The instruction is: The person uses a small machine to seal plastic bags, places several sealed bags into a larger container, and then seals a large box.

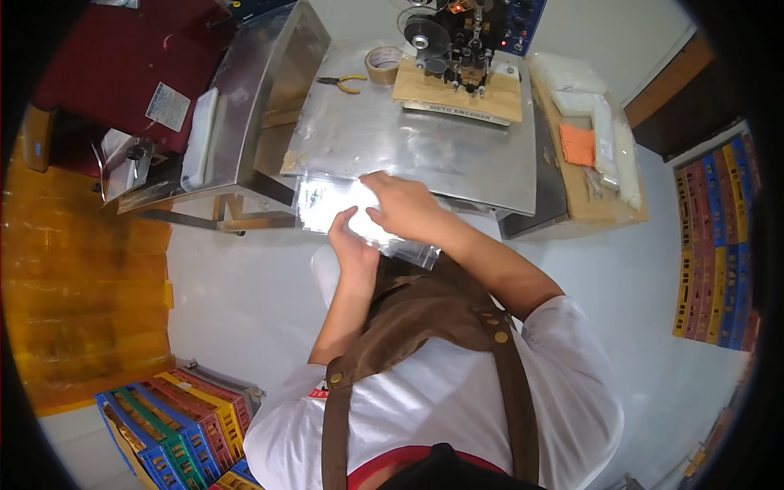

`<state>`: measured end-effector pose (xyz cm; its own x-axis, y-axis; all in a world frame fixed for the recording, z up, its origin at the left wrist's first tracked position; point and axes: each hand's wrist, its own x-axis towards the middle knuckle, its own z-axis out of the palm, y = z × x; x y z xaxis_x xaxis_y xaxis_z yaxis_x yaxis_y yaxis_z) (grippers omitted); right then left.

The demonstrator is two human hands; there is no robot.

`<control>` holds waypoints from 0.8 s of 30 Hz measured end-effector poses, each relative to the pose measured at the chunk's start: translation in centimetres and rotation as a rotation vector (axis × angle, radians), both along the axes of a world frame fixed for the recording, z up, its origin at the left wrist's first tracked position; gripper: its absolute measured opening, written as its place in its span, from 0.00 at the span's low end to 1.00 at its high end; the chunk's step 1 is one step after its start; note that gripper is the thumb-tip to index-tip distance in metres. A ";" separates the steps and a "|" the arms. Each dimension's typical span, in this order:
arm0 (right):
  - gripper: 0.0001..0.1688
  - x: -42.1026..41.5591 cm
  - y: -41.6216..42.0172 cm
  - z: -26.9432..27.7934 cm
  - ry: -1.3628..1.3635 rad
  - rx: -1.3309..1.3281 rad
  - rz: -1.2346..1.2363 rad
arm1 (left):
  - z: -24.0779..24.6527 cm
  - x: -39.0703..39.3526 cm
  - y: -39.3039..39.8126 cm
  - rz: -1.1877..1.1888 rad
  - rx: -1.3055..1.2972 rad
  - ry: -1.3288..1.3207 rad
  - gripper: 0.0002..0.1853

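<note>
A stack of clear plastic bags [324, 205] lies across my lap at the front edge of the steel table [367, 141], shining brightly under the light. My left hand [355, 242] grips the near side of the stack, its thumb on top and its other fingers hidden beneath. Over the upper face of the bags rests my right hand [404, 208], with thumb and forefinger apart; whether it pinches a bag cannot be told. Some bag ends stick out to the right, below my right wrist. On the table's far side stands a coding machine [471, 61] on a wooden base.
Yellow-handled pliers [350, 84] and a roll of tape [384, 65] lie left of the machine. To the right, a cabinet [572, 202] carries plastic packs [603, 138] and an orange cloth [577, 145]. A steel stand [245, 141] holds a red machine [122, 67]. Stacked crates [177, 429] stand lower left.
</note>
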<state>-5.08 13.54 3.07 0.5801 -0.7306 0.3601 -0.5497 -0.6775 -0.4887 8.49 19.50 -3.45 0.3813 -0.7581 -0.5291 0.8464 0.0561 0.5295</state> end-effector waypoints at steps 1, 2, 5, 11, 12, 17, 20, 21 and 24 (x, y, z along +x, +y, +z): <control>0.32 -0.8 0.1 1.6 -0.027 -0.024 -0.033 | 0.9 -0.4 0.7 0.019 -0.004 -0.084 0.26; 0.40 -1.8 -0.5 2.1 -0.047 -0.185 -0.033 | 4.1 -1.6 1.0 -0.005 -0.025 -0.015 0.22; 0.40 -2.6 -1.0 5.2 0.206 0.335 0.098 | 5.9 -2.1 0.6 -0.005 -0.237 -0.044 0.16; 0.29 -5.9 -3.4 11.6 0.156 -0.069 0.009 | 5.2 -2.3 -5.6 -0.026 -0.471 -0.223 0.31; 0.27 -6.4 -3.9 12.0 0.234 -0.110 -0.068 | 6.9 -2.8 -6.0 0.042 -0.487 -0.326 0.39; 0.24 -8.9 -7.2 5.0 0.429 -0.098 -0.011 | 4.5 1.6 -7.6 -0.033 -0.293 -1.487 0.72; 0.24 -9.5 -8.5 1.8 0.414 -0.080 0.058 | 2.5 4.7 -9.4 -0.292 -0.299 -1.558 0.78; 0.24 -9.2 -8.9 1.8 0.374 -0.095 0.084 | 2.2 5.4 -10.3 -0.358 -0.320 -1.572 0.78; 0.26 -9.5 -9.5 3.1 0.402 -0.078 0.098 | 3.0 6.6 -12.5 -0.576 -0.466 -1.429 0.76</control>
<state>-14.55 4.00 6.12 0.7514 -0.6442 0.1432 -0.6171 -0.7628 -0.1935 15.09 7.03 -0.49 -0.0427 -0.9535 0.2983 -0.3368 0.2949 0.8942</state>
